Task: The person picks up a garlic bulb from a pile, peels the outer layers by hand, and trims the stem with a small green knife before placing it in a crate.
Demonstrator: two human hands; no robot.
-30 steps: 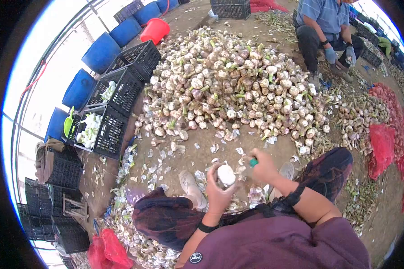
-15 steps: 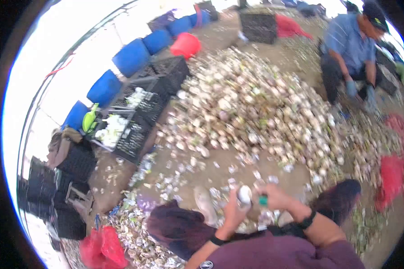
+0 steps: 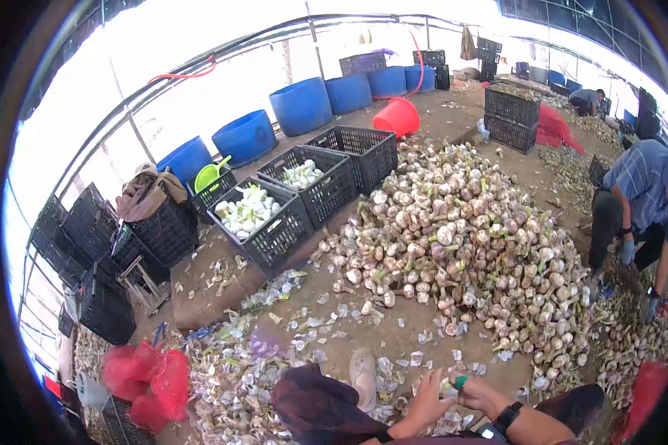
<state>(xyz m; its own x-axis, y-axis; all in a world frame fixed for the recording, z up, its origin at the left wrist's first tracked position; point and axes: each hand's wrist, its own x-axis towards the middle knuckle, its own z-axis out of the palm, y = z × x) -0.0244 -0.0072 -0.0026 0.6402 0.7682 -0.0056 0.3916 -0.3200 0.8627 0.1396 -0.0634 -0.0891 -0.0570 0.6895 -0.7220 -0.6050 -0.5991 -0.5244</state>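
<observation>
My left hand [image 3: 427,406] is closed around a pale garlic bulb [image 3: 446,387], partly hidden by the fingers. Right against it, my right hand [image 3: 479,394] has its fingers curled in at the bulb. A small green item [image 3: 461,381] shows at the right fingertips; whether it is a handle or a finger wrap cannot be made out. Ahead of both hands lies a big heap of untrimmed garlic bulbs [image 3: 453,237]. Loose garlic skins [image 3: 245,393] litter the ground around my legs and shoe.
Black crates hold peeled white garlic [image 3: 251,211] at the left, beside an emptier black crate [image 3: 360,152]. Blue tubs [image 3: 300,106] and a red bucket [image 3: 397,117] stand behind. Red mesh bags [image 3: 152,382] lie lower left. A gloved co-worker [image 3: 642,193] bends at the right.
My view has swung up and left, showing more crates and tubs. My hands now sit lower in view and closer together at the bulb. The co-worker's arms have spread apart.
</observation>
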